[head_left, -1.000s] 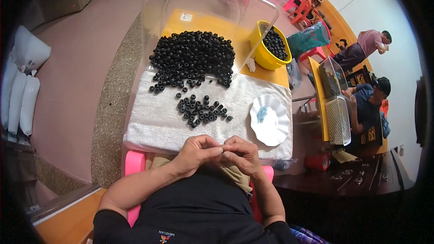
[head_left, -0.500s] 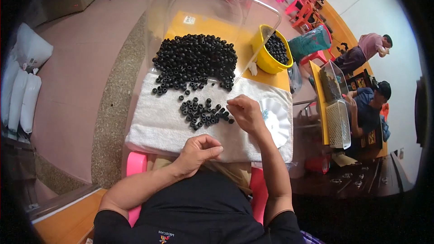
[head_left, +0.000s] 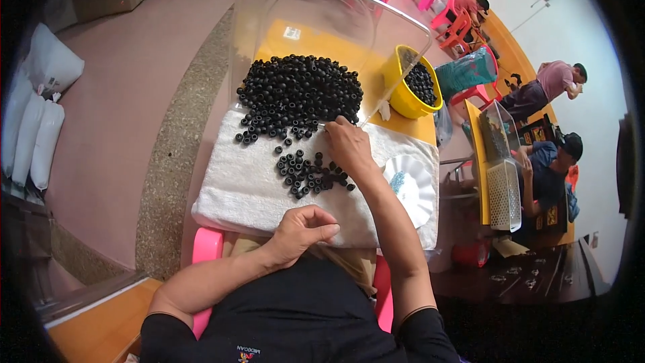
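Note:
A large heap of small round black pieces with holes point(head_left: 299, 91), like beads or bushings, lies at the mouth of a clear plastic bin point(head_left: 423, 44). Nearer to me, a smaller cluster of the same pieces point(head_left: 306, 175) rests on a white towel point(head_left: 228, 175). My right hand point(head_left: 349, 148) reaches to the near right edge of the heap, its fingers drawn together; whatever is between the fingertips is hidden. At the towel's front edge, my left hand point(head_left: 302, 232) is closed with thumb against curled forefinger, and I cannot make out anything in it.
A yellow tub point(head_left: 400, 97) holding more black pieces stands right of the bin. On the towel's right lies a white scalloped plate point(head_left: 422, 195) with tiny blue bits. White sacks point(head_left: 47, 144) sit far left. At right, a person point(head_left: 547, 168) works by a perforated basket point(head_left: 504, 198).
My right hand has moved away from me, from beside the small cluster to the edge of the heap. The left hand keeps its closed pose. The whole view has shifted slightly.

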Motion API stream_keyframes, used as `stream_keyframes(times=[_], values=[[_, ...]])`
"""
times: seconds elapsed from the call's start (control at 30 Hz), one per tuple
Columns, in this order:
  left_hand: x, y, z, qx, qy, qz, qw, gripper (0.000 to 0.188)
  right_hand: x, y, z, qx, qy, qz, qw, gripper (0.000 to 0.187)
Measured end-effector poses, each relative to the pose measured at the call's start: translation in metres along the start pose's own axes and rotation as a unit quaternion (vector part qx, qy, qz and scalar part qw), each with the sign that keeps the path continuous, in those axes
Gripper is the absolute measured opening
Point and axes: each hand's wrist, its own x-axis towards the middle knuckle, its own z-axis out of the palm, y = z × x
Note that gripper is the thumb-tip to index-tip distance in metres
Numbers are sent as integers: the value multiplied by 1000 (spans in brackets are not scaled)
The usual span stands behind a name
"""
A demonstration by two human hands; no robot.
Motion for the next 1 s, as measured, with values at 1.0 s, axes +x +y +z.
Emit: stream_keyframes(times=[1.0], values=[[1,-3,0,12,2,10,1000,11,-17,6,-16,15,-56,-37,998,19]])
